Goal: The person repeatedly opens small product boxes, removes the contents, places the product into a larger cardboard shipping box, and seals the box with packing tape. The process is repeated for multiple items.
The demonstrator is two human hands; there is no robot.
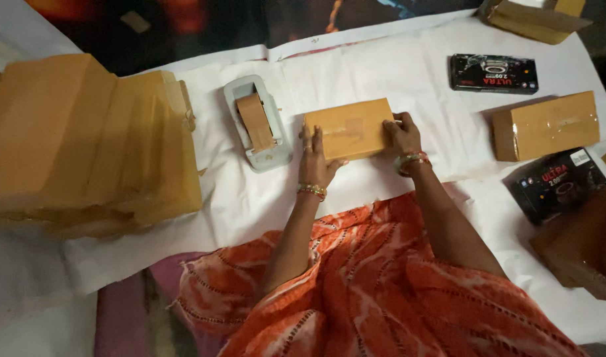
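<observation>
Near the orange patterned cloth [395,291], the left hand [319,162] and right hand [402,135] press their fingers flat against the brown-wrapped box [349,129] at centre, seemingly sealing the wrap, so fresh tape from the tape dispenser [258,122] at 9 o'clock seems needed.

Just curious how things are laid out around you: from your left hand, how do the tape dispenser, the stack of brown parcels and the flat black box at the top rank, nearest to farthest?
From the left hand:
1. Tape dispenser, just to its left.
2. Stack of brown parcels, farther left, at the sheet's edge.
3. Flat black box, far off to the upper right, beyond the right hand.
</observation>
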